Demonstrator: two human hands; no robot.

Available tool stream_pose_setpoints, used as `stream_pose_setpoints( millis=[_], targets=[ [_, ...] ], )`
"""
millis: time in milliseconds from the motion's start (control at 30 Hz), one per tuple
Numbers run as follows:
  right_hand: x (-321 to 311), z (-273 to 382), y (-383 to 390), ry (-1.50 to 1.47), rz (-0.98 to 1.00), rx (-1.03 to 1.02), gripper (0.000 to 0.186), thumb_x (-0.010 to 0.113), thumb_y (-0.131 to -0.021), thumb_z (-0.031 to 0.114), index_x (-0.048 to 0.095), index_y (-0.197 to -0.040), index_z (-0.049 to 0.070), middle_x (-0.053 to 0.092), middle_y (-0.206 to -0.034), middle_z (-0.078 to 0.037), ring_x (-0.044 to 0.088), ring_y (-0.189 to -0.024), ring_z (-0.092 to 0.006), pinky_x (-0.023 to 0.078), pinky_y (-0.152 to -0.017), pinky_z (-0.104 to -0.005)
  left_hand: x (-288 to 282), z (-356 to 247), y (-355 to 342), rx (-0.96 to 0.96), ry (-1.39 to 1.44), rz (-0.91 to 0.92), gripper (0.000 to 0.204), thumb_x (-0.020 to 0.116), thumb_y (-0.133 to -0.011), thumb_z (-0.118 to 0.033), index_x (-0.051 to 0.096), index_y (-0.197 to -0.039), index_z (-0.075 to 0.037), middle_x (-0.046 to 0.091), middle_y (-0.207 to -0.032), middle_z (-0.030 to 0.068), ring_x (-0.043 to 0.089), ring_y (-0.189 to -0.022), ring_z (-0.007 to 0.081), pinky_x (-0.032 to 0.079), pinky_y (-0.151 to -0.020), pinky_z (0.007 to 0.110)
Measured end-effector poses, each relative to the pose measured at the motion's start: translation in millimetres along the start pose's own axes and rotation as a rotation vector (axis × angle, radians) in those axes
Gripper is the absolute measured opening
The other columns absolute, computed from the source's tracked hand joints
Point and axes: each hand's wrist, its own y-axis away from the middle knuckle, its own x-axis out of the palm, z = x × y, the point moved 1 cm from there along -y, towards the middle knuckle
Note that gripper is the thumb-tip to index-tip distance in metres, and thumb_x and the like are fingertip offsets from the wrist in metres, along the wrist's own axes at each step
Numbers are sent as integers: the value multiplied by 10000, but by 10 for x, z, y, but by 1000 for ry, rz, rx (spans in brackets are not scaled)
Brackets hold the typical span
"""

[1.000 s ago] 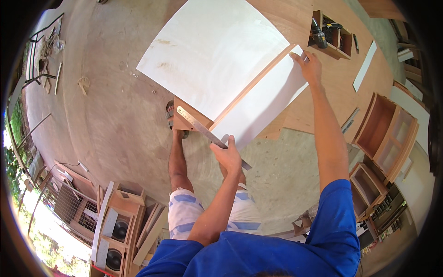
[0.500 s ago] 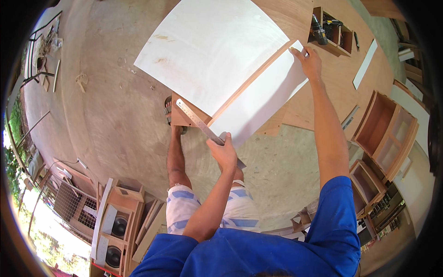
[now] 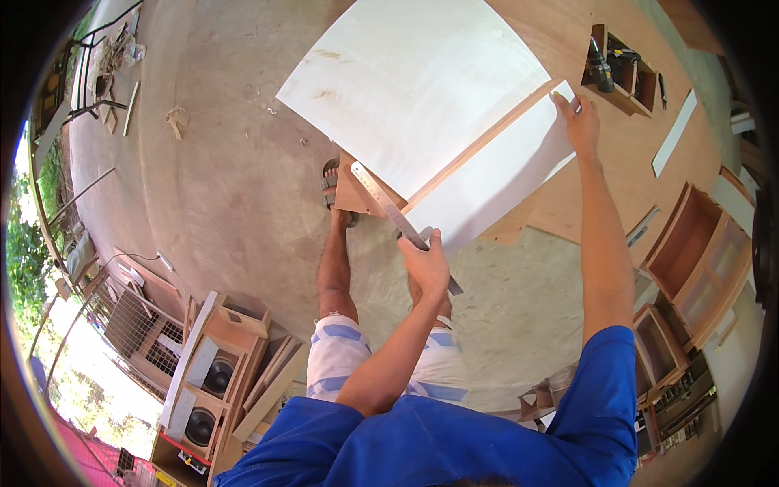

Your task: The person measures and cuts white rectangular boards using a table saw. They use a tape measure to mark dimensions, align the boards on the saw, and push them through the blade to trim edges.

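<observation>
White laminate covers the large square board lying on the brown plywood worktop, and a narrower white panel lies along its near edge, with a wood-coloured strip showing between them. The left hand has its grip closed around the long steel ruler, which lies slanted across the panel's near corner. The right hand rests flat-fingered on the panel's far corner, holding nothing. No pencil line or cut shows, so the measuring seems barely begun.

White panel, silver ruler, blue sleeves.
</observation>
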Motion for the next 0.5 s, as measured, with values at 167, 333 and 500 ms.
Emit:
stream_pose_setpoints(
  millis=[167, 333, 500],
  targets=[
    [-66, 80, -2, -29, 39, -9, 663, 686, -824, 600, 631, -1045, -23, 565, -930, -152, 584, -855, -319, 473, -747, -416, 14, 10, -8, 41, -34, 11, 377, 687, -890, -191, 438, -1069, 29, 607, -934, 224, 613, -845, 347, 468, -781, 433],
    [-98, 47, -5, -36, 53, 3, 689, 676, -810, 638, 637, -1034, -12, 567, -926, -151, 585, -857, -309, 473, -760, -415, 29, 67, -22, 80, 5, -5, 360, 708, -871, -203, 445, -980, 17, 557, -859, 156, 546, -788, 270, 450, -742, 397],
    [-67, 72, -25, -82, 115, 55, 714, 681, -795, 660, 638, -1059, -2, 587, -936, -166, 593, -881, -305, 475, -779, -414, -5, 150, -73, 60, -9, 42, 382, 699, -883, -213, 442, -1029, 30, 580, -896, 196, 576, -817, 311, 459, -779, 411]
  ],
)
